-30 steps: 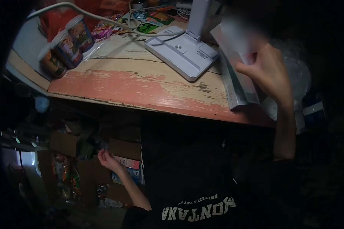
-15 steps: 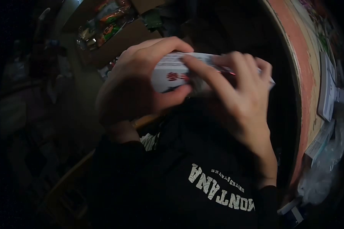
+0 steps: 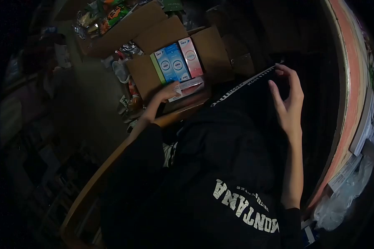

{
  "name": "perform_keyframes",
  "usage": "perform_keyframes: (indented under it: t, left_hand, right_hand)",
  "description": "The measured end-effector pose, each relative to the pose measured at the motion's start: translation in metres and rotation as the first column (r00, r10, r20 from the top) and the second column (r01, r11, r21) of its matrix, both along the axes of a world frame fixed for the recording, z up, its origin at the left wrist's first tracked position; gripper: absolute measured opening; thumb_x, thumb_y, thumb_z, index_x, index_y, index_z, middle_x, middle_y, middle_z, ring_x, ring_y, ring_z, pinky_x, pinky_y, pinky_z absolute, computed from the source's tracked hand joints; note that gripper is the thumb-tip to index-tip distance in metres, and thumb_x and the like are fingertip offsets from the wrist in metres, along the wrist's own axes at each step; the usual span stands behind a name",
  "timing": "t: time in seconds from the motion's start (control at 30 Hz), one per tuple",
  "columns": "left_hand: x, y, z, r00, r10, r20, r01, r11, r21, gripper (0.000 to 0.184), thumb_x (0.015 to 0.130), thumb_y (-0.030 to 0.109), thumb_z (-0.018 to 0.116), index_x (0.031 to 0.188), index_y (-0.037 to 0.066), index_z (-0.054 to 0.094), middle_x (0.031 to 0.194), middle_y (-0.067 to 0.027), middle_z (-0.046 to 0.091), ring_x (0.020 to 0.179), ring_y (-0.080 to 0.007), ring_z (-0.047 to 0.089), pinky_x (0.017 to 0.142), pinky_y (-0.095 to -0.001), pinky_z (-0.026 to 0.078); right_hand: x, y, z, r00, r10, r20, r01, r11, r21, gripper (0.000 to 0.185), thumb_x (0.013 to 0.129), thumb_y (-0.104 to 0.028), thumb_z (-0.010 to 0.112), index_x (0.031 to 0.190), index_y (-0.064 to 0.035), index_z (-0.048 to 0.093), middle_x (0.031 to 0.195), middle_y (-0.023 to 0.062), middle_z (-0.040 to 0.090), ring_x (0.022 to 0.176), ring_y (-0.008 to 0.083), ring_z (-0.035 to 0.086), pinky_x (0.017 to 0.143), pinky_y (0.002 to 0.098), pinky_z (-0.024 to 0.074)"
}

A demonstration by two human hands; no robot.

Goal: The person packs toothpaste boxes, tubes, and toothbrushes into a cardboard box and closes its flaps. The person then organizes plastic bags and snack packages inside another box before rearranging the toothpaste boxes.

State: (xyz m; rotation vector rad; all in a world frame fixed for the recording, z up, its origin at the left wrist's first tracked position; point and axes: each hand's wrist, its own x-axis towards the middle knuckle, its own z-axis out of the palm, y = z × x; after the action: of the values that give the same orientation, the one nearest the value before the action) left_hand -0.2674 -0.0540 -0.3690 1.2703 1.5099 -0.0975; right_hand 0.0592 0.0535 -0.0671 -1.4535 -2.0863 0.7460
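Note:
My left hand [image 3: 169, 92] is closed on the end of a small white and reddish carton [image 3: 192, 85]. It holds the carton at the near side of an open cardboard box [image 3: 141, 81]. Inside that box, blue cartons [image 3: 165, 66] stand beside a pink carton [image 3: 190, 59], with the edge of a green carton [image 3: 156, 68] at the left. Over my lap, my right hand [image 3: 290, 97] is empty, its thumb and fingers apart. My left fingers cover part of the held carton.
Behind stands another cardboard box [image 3: 129, 27] with colourful packets [image 3: 117, 15]. A curved wooden edge [image 3: 178, 116] runs in front of me. On the right is a worn table edge [image 3: 348, 99] with a clear plastic bag [image 3: 340, 203] beyond it.
Both hands were on the white carton near my face. My left hand has carried it down to the cardboard box; my right hand has let go and moved right.

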Motion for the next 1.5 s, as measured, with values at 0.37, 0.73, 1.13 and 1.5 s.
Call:
perform_keyframes:
  t: [0.37,0.73,1.13,1.5]
  left_hand:
    - [0.066,-0.007,-0.022,0.927,0.331,-0.177,-0.204,0.839,0.504,0.047,0.061,0.009,0.068,0.102,0.007,0.045,0.104,-0.0199,0.042,0.087,-0.037,0.044,0.075,-0.0426,0.041]
    - [0.045,-0.017,-0.06,0.865,0.4,-0.303,-0.187,0.818,0.544,0.04,0.05,0.014,0.077,0.078,0.001,0.052,0.083,-0.0164,0.055,0.081,-0.0327,0.052,0.067,-0.0399,0.043]
    - [0.055,0.002,-0.056,0.549,0.797,-0.25,-0.808,0.583,0.085,0.058,0.056,0.03,0.078,0.099,0.001,0.052,0.097,-0.0122,0.055,0.087,-0.024,0.053,0.074,-0.0346,0.043]
    - [0.028,-0.004,-0.094,0.772,0.598,0.216,-0.578,0.801,-0.156,0.056,0.07,0.034,0.064,0.108,-0.004,0.05,0.096,-0.0176,0.056,0.085,-0.0266,0.054,0.07,-0.0347,0.045]
  right_hand:
    - [0.0,-0.021,-0.024,0.986,-0.153,-0.064,0.143,0.979,-0.143,0.025,0.077,-0.007,0.055,0.101,-0.001,0.051,0.091,0.0122,0.054,0.085,0.0218,0.052,0.078,0.0307,0.0411]
    - [0.008,-0.023,-0.016,0.967,-0.244,-0.08,0.231,0.962,-0.146,0.021,0.077,-0.005,0.054,0.097,-0.0004,0.053,0.089,0.0116,0.054,0.084,0.0203,0.054,0.075,0.0293,0.0424]
    - [0.031,-0.038,0.009,0.95,-0.246,-0.194,0.259,0.965,0.047,0.017,0.071,0.008,0.054,0.087,0.0033,0.055,0.078,0.0117,0.055,0.073,0.019,0.055,0.065,0.0262,0.0429]
    - [0.147,-0.105,0.139,0.362,-0.908,-0.212,0.867,0.245,0.434,0.025,0.078,-0.008,0.055,0.099,0.0038,0.049,0.089,0.0135,0.055,0.085,0.018,0.052,0.076,0.0292,0.0395]
